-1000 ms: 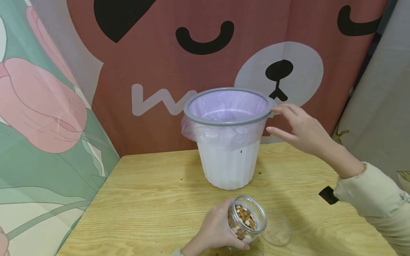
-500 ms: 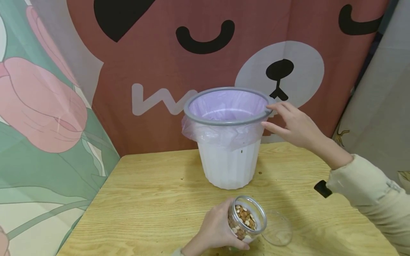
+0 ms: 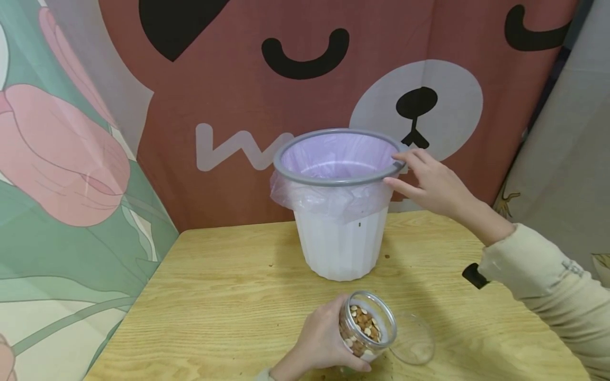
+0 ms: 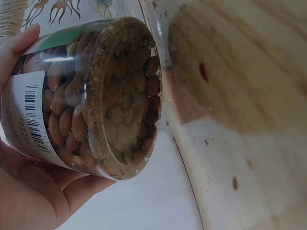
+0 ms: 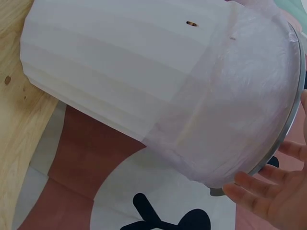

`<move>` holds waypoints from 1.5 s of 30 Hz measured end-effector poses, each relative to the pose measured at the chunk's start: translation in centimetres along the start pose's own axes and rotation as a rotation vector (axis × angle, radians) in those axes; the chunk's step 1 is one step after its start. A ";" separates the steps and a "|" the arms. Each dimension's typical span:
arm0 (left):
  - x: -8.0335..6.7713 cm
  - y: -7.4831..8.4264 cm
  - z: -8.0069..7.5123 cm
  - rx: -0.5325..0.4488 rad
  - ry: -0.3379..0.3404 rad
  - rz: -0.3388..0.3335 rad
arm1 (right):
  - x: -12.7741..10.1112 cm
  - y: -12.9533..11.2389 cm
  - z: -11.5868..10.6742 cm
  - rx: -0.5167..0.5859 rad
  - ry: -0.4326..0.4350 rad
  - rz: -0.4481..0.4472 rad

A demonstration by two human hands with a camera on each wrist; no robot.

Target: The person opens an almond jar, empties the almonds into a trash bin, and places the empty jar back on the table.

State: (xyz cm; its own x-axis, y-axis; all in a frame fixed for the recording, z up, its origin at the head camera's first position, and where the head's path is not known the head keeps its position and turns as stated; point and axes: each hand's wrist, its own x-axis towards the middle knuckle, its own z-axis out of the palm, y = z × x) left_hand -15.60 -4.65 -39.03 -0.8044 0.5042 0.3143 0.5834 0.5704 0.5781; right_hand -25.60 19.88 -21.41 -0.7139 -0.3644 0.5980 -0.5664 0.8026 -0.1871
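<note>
Head view: one white ribbed bin [image 3: 340, 246], upright, at the far middle of the wooden surface [image 3: 229, 296], with one lilac liner bag [image 3: 333, 159] folded over under one grey rim ring [image 3: 290, 174]; one clear jar of nuts [image 3: 366, 328], mouth open and tilted up and to the right, at the near edge; one clear lid [image 3: 413, 345] flat just to the jar's right. The left hand [image 3: 321, 344] grips the jar, fingers curled round its side. The right hand [image 3: 431, 182] has straight fingers touching the ring's right side. Backdrop letters read "W". Left wrist view: jar [image 4: 96, 100] seen base-on, long axis slanting; one barcode label, text too small to read. Right wrist view: bin [image 5: 144, 81] lies across the frame; fingertips [image 5: 249, 191] at the ring, spread.
</note>
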 end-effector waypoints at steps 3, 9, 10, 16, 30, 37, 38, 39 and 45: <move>0.0 0.0 0.0 0.002 -0.002 -0.007 | 0.1 0.1 0.2 -0.009 0.014 -0.005; -0.1 0.0 0.0 -0.005 -0.005 -0.011 | 0.1 0.1 0.4 -0.024 0.044 -0.014; -0.1 0.0 0.0 -0.005 -0.004 -0.010 | 0.1 0.1 0.4 -0.025 0.052 -0.015; -0.1 0.0 0.1 -0.002 -0.002 -0.012 | 0.0 0.3 0.6 -0.040 0.098 -0.014; -0.2 0.0 0.2 -0.022 -0.009 -0.010 | 0.0 0.1 0.5 -0.033 0.092 0.039; -0.2 0.0 0.2 -0.020 -0.016 -0.019 | 0.0 0.0 0.5 -0.037 0.086 0.042; -0.2 0.0 0.1 -0.017 -0.014 -0.022 | 0.0 0.0 0.5 -0.037 0.085 0.042; -0.2 0.0 0.1 -0.017 -0.011 -0.024 | 0.0 0.0 0.5 -0.039 0.084 0.042; -0.2 0.0 -0.1 -0.013 0.003 -0.023 | 0.0 0.0 0.5 -0.065 0.089 0.045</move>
State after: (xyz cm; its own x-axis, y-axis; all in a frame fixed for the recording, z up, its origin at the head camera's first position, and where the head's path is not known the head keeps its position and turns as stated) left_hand -15.47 -4.81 -39.07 -0.8178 0.4889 0.3035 0.5634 0.5730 0.5951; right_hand -25.81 19.57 -21.79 -0.6969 -0.2861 0.6576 -0.5047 0.8471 -0.1664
